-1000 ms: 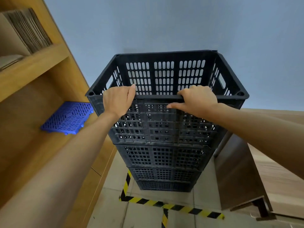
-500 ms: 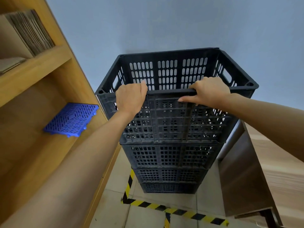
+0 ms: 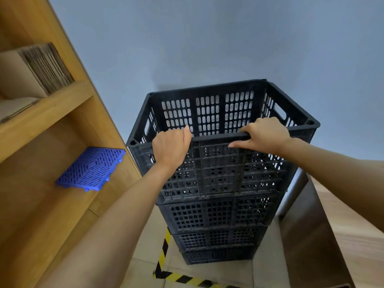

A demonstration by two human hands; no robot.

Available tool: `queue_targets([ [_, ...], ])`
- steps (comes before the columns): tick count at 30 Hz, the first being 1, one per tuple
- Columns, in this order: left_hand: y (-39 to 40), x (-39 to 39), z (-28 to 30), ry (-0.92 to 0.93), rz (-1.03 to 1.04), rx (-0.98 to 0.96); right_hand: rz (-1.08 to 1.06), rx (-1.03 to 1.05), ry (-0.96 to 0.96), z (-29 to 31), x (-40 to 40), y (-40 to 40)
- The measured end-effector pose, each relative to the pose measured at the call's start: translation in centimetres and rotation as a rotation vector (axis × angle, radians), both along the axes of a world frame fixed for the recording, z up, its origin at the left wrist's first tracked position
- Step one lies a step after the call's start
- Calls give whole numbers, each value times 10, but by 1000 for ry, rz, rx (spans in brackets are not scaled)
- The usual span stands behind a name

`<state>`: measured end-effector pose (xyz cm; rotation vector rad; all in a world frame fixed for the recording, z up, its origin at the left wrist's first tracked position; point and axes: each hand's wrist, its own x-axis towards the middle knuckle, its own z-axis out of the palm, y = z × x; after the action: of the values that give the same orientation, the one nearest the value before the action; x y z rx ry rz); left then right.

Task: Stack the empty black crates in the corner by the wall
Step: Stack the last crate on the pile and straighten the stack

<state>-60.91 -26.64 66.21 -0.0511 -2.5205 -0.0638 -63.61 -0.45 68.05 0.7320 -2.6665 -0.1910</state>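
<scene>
- My left hand [image 3: 170,146] curls over the near rim of the top black crate [image 3: 224,163], fingers hooked inside.
- My right hand [image 3: 265,136] grips the same rim further right, thumb pressed flat against the outer face.
- That crate sits on a stack of black crates [image 3: 218,225] standing on the floor against the grey wall [image 3: 207,38] (it looks empty through the slots).
- A wooden shelf [image 3: 47,109] stands just left, with a blue grid tile [image 3: 91,169] lying on a lower board.
- Yellow-black tape [image 3: 164,254] marks the floor by the stack's base.
</scene>
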Motion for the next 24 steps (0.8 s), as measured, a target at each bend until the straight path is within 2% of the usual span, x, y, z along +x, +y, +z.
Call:
queue_targets([
  [13,-27,13,-8,-16,-167,73,-191,-77,18,-15,43,-24],
  [18,-41,15,-6,-54,-241,11,-303,-151,8,-18,61,-42],
  [24,-58,-2,-9,-29,-294,25,-384,-164,0,-21,67,-62],
])
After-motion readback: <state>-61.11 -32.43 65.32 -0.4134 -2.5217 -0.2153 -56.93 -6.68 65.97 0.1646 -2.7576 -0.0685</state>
